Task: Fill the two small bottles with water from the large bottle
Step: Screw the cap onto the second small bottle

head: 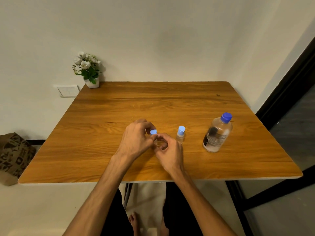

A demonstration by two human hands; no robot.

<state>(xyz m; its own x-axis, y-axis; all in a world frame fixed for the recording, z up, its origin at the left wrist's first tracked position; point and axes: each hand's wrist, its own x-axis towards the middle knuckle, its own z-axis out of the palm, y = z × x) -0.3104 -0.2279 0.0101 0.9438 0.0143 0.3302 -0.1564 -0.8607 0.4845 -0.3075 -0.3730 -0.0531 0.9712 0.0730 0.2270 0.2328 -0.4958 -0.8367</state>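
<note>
On the wooden table (119,160) both my hands meet at one small clear bottle (156,142). My left hand (136,139) pinches its light blue cap (153,132) from above. My right hand (167,150) curls around the bottle's body, which is mostly hidden by the fingers. A second small bottle (180,135) with a light blue cap stands upright just to the right, untouched. Farther right stands the large clear bottle (217,133) with a dark blue cap and a label, closed and leaning slightly in the wide-angle view.
A white pot with white flowers (88,69) sits at the table's far left corner against the wall. A patterned brown bag (14,157) lies on the floor to the left. A dark door frame (289,86) runs along the right.
</note>
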